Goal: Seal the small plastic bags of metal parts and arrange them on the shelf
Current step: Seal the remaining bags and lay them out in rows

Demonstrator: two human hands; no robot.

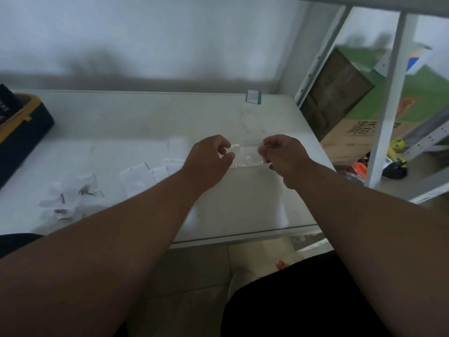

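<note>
A small clear plastic bag hangs just above the white table, stretched between my hands. My left hand pinches its left end and my right hand pinches its right end. What is inside the bag is too blurred to tell. Several other small bags with grey metal parts lie on the table at the left. More small bags, pale and flat, lie in the middle, left of my left hand.
A dark blue and yellow toolbox stands at the table's left edge. A small green-edged card lies at the back. To the right a white metal shelf frame holds a green cardboard box and tools.
</note>
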